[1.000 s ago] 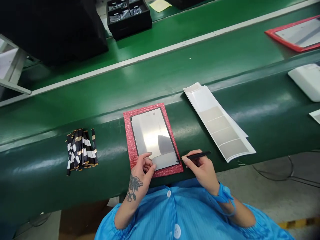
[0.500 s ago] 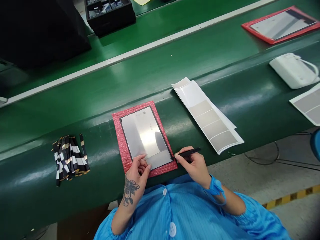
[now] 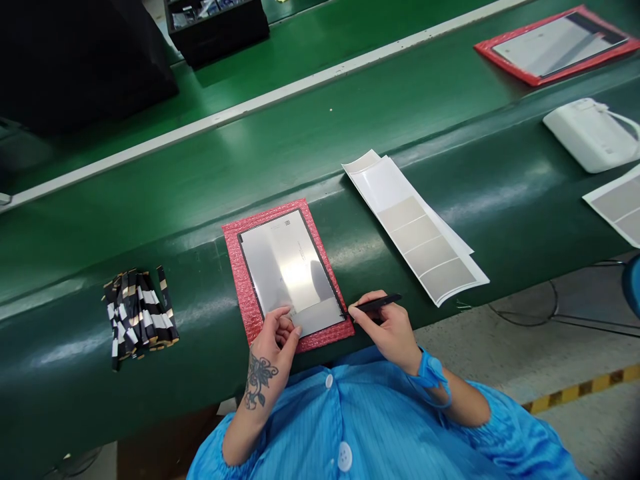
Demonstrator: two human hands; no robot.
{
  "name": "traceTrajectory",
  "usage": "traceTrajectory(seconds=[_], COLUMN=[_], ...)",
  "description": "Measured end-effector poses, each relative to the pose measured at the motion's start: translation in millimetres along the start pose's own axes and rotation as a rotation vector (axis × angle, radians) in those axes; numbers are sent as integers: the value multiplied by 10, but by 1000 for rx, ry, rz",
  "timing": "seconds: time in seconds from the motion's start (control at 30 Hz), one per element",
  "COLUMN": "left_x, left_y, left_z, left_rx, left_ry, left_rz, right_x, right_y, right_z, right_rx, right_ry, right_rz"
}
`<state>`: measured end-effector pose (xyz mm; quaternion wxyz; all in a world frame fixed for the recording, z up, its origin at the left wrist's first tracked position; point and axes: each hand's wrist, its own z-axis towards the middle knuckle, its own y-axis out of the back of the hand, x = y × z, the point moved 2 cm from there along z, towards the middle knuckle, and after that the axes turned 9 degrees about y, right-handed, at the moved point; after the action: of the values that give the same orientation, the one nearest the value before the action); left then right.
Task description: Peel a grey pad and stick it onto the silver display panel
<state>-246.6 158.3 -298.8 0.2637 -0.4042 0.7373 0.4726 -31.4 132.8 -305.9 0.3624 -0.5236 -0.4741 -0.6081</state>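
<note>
Barely anything changed since half a second ago, both hands stayed put. My left hand (image 3: 277,337) presses its fingertips on the near edge of the shiny silver rectangular panel (image 3: 290,273) lying on the pink bubble-wrap mat (image 3: 235,267). My right hand (image 3: 387,327) pinches thin black tweezers (image 3: 374,305), tip at the panel's near-right corner. Can't tell what the tip grabs.

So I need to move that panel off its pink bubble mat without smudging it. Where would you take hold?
Probably by its two long black edges, coming from above at the far half: the panel lies flat on the pink bubble mat, the left hand and the right hand with the black tweezers crowd its near end.
</note>
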Motion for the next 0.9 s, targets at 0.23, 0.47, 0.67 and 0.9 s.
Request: traceTrajectory(seconds=[0.23,0.47,0.67,0.9], left_x=[17,1,-10,-78], left_y=[-2,9,-4,-18], left_z=[7,41,49,25], left_rx=[-29,3,-5,-42], left_ry=[-44,-75,-90,-126], left_rz=[45,86,126,135], right_x=[-37,-62,-57,-51], right_y=[5,6,6,3], right_z=[-18,-25,-15,-8], right_rx=[13,2,-6,-5], right_ry=[31,61,66,98], right_rz=[-16,-21,-32,-17])
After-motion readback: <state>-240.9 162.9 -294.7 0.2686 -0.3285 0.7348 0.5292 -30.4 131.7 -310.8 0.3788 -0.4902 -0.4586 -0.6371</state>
